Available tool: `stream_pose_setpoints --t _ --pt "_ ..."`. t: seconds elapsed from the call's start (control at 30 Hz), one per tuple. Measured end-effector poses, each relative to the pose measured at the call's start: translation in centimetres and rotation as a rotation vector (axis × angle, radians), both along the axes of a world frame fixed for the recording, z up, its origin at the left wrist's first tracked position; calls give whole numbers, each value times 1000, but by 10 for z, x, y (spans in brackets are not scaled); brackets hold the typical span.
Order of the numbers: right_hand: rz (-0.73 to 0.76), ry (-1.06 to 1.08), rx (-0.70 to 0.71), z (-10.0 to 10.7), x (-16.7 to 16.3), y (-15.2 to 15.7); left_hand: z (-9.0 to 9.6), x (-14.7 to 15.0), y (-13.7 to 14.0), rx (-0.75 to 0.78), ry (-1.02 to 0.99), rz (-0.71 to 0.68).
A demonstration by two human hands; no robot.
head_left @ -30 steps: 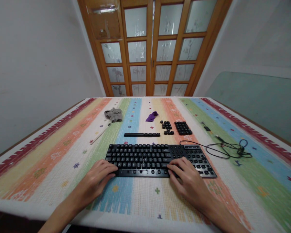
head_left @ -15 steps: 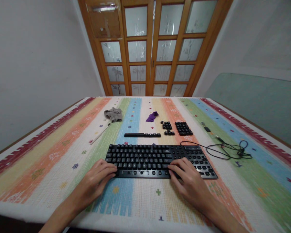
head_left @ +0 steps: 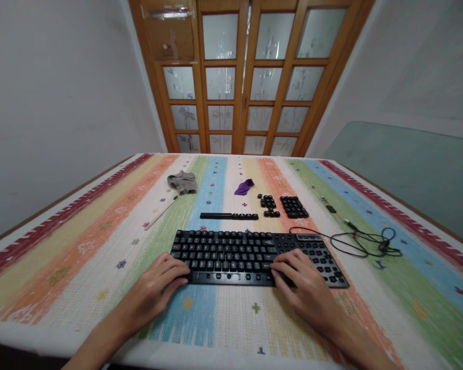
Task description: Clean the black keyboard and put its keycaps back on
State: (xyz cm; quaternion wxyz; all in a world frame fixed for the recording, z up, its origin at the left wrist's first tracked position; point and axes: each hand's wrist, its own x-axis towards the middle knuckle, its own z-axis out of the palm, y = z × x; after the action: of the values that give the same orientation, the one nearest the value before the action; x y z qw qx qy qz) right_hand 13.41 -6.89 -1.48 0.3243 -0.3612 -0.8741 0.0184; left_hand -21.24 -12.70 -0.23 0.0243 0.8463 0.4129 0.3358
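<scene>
A black keyboard [head_left: 228, 254] lies across the front of the table. Its front row and right-hand sections show bare switches, while the main letter block carries keycaps. At the left end, my left hand [head_left: 165, 277] is closed, with its fingertips on the lowest capped keys and the thumb by the front edge. My right hand [head_left: 299, 277] rests at the right end of the main block, fingertips pressed together on the rightmost key of that same row. What lies under the fingertips is partly hidden. Behind the keyboard is a row of loose keycaps [head_left: 228, 216], including a long bar.
Two clusters of keycaps, arrow and navigation keys [head_left: 268, 202] and a number pad block [head_left: 294, 206], sit at the back right. A coiled cable [head_left: 370, 244] lies right. Farther back are a grey cloth [head_left: 183, 183], a purple cloth [head_left: 244, 187] and a thin white stick [head_left: 160, 215].
The view has shifted slightly, so everything appears a little lower and farther right. Both hands keep the same place on the keyboard.
</scene>
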Motion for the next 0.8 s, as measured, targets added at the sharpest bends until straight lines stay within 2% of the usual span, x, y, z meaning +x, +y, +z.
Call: stream_pose_setpoints --t 0.27,0.47,0.67,0.8 --pt "98 59 -33 26 -17 11 -7 -3 1 -3 -5 -23" --pt "212 41 -90 46 -45 42 -5 -2 0 -37 21 -42" --pt "212 -48 -156 46 -83 95 -9 2 -1 -45 21 -23" --pt "126 -180 -155 38 -110 128 -9 4 -1 -6 30 -21"
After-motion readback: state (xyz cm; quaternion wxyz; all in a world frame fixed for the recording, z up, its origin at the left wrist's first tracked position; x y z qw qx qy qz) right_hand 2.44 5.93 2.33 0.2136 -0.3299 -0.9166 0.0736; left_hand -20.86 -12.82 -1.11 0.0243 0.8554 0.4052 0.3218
